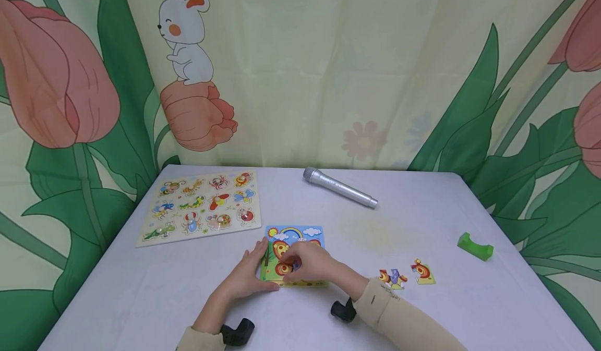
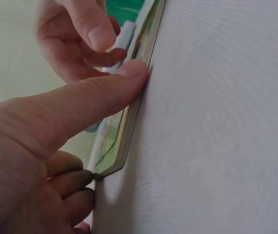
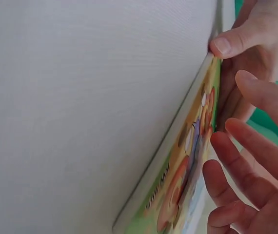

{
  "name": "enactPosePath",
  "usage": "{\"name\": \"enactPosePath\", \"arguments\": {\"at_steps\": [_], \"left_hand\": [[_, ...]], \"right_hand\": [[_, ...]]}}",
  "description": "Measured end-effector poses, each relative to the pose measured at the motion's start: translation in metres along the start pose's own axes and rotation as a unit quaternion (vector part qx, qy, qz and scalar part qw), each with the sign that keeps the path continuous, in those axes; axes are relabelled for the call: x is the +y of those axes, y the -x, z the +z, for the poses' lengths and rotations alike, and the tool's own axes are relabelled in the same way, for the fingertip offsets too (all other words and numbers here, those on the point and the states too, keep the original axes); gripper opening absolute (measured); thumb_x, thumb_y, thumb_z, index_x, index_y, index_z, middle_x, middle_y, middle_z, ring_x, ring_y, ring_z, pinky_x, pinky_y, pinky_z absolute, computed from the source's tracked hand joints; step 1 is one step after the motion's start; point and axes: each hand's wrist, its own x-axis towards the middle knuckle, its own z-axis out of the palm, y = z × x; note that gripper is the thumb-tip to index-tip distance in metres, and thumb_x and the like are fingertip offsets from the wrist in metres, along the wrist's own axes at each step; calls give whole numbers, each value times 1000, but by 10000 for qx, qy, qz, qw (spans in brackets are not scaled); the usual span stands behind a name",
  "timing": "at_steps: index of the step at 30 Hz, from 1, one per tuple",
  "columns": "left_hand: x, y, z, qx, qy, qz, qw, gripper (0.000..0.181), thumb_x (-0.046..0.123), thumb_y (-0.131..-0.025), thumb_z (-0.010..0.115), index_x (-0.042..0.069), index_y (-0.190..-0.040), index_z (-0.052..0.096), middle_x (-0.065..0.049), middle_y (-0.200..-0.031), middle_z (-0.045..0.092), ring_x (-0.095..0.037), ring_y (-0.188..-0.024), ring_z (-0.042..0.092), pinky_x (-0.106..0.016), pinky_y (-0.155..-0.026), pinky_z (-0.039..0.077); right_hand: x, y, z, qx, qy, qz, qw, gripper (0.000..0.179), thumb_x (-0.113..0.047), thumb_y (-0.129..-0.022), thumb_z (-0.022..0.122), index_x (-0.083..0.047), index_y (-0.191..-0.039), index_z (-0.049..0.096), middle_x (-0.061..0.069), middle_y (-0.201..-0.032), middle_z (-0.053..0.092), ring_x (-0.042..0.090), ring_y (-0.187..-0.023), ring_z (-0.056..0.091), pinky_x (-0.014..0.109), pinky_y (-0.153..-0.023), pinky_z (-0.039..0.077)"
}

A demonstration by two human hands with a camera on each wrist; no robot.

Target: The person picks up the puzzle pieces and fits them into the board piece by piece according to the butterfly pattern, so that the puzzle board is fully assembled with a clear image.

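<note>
A small jigsaw puzzle board (image 1: 310,234) with a sun, a rainbow and cartoon figures lies flat on the table. My left hand (image 1: 248,274) braces its near left corner. The left thumb (image 2: 105,90) lies straight against the front edge, while the other fingers touch the left side. Over the middle of the board is my right hand (image 1: 310,262), bent with its fingertips (image 3: 221,139) close to the picture. Nothing shows between that thumb and those fingers. The right hand covers part of the picture. Two loose jigsaw pieces (image 1: 393,278) (image 1: 424,271) lie to the right.
An insect peg puzzle (image 1: 206,207) lies at the back left. Behind the jigsaw, a silver microphone (image 1: 340,188) rests at a slant. A green notched block (image 1: 475,246) sits near the table's right edge. A printed curtain (image 1: 305,80) hangs behind the white table (image 1: 141,299).
</note>
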Motion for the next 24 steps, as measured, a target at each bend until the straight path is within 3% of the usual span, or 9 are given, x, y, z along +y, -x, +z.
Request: {"name": "enactPosePath", "arguments": {"at_steps": [4, 12, 24], "left_hand": [[0, 0, 0, -4, 11, 13, 10000, 108, 35, -64, 82, 1, -145, 19, -17, -149, 19, -31, -138, 12, -48, -111, 6], [-1, 0, 2, 41, 35, 95, 9999, 108, 33, -63, 83, -2, -144, 20, -20, -148, 19, -32, -137, 12, -48, -111, 5], [0, 0, 2, 44, 21, 28, 10000, 107, 32, -64, 83, -2, -143, 20, -18, -148, 19, -31, -137, 12, -46, -111, 6]], "right_hand": [[5, 9, -7, 53, -266, -88, 9996, 34, -28, -72, 78, -12, -101, 71, -8, -88, 63, 9, -75, 53, 17, -62, 44], [19, 31, -24, 385, -706, -435, 9958, 37, -24, -73, 78, -7, -104, 69, 1, -96, 67, 19, -80, 56, 26, -67, 48], [47, 77, -49, 713, -908, -105, 9933, 38, -21, -72, 78, -8, -106, 67, 3, -96, 64, 22, -77, 54, 33, -64, 48]]}}
